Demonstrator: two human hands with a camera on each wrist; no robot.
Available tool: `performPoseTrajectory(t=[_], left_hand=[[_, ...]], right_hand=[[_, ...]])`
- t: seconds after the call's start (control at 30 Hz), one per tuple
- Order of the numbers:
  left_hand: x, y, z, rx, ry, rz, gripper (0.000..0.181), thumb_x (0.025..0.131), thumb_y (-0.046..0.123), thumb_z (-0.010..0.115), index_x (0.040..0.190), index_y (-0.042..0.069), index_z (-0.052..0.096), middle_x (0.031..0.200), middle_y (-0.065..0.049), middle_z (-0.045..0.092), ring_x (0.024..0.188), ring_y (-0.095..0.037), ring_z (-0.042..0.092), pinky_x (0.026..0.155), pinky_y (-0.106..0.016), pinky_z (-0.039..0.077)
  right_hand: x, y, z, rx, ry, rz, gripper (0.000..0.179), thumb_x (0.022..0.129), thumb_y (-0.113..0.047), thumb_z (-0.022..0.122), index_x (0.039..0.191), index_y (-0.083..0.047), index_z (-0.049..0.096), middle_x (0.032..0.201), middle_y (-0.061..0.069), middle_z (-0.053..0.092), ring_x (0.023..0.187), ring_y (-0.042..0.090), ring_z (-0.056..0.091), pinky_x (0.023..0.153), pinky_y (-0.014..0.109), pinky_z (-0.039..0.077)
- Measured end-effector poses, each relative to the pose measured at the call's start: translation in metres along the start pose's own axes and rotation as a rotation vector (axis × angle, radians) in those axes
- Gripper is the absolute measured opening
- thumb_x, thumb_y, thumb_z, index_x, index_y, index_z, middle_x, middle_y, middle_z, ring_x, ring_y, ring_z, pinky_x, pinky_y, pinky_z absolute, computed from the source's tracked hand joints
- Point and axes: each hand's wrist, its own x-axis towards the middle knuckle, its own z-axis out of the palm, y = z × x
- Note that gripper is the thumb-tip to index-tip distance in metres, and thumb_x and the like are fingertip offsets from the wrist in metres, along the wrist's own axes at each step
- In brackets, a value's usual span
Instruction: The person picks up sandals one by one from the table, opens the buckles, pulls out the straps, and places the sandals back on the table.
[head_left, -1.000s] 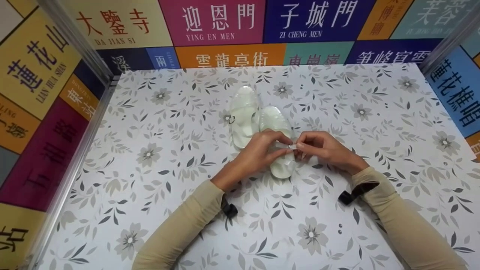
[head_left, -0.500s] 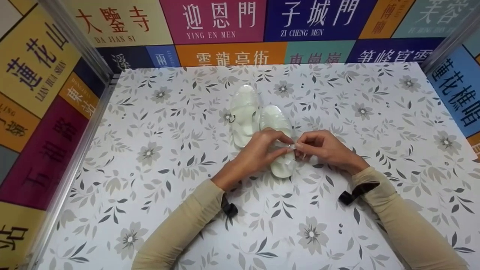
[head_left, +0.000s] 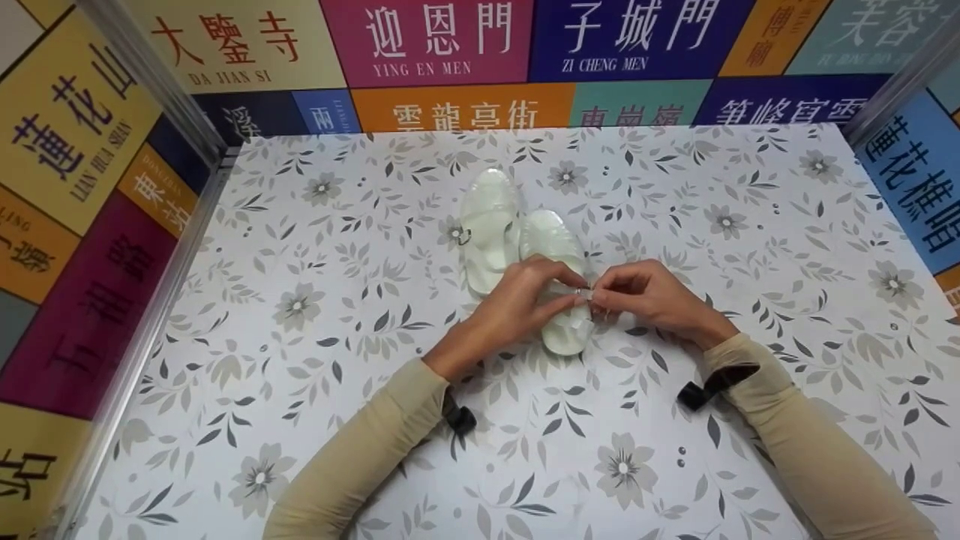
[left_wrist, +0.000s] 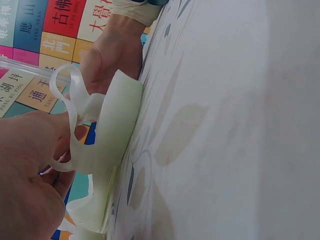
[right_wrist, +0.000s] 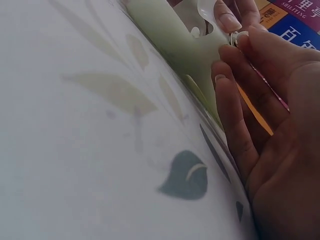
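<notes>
Two pale, translucent sandals lie on the patterned tabletop, toes pointing away. My left hand (head_left: 506, 307) reaches across the nearer sandal (head_left: 564, 336), its thumb and index finger pinching a small metal buckle (head_left: 580, 292) on the strap. Right at the buckle, my right hand (head_left: 649, 296) pinches the end of the ankle strap (right_wrist: 242, 35) between thumb and index finger. In the left wrist view, the looped upper straps (left_wrist: 72, 107) stand up from the sole (left_wrist: 117, 125). Beside it, the other sandal (head_left: 487, 217) has its own buckle (head_left: 463, 237) at its left side. Fingers partly hide the worked buckle.
A white floral cover (head_left: 360, 300) spreads over the table under both sandals. Colourful panels with large characters (head_left: 439, 34) rise along the back and both sides. A clear edge strip (head_left: 120, 375) runs down the left side.
Both hands stay almost in place at the buckle. The right fingertips have shifted slightly, and a little more of the pale strap shows between the two hands than half a second ago.
</notes>
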Motion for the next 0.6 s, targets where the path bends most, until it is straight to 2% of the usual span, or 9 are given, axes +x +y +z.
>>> performPoseTrajectory(t=[0.2,0.43,0.6], left_hand=[[0.0001,0.0007,-0.0001,-0.002,0.006,0.008,0.019,0.102,0.025,0.078,0.118,0.015,0.080,0.120,0.002,0.082,0.117,-0.016,0.070,0.108,-0.026,0.053],[0.0008,0.0002,0.0008,0.014,0.008,0.022,0.019,0.102,0.025,0.077,0.119,0.015,0.079,0.120,0.003,0.082,0.117,-0.016,0.071,0.108,-0.026,0.053],[0.0006,0.0004,0.0014,0.008,0.010,0.009,0.020,0.102,0.025,0.078,0.119,0.014,0.079,0.121,0.001,0.082,0.117,-0.016,0.070,0.108,-0.025,0.053]], right_hand=[[0.0011,0.0002,0.0005,-0.015,-0.002,-0.012,0.012,0.105,-0.005,0.069,0.101,0.001,0.078,0.084,0.021,0.074,0.071,0.024,0.069,0.065,0.030,0.060],[0.0013,0.0009,-0.0034,0.065,-0.086,-0.046,0.018,0.108,-0.002,0.060,0.098,0.007,0.071,0.085,0.028,0.071,0.075,0.032,0.074,0.068,0.038,0.065],[0.0008,0.0020,-0.0029,0.078,-0.061,-0.027,0.017,0.108,-0.005,0.061,0.101,0.007,0.070,0.088,0.022,0.072,0.075,0.030,0.073,0.068,0.036,0.064]])
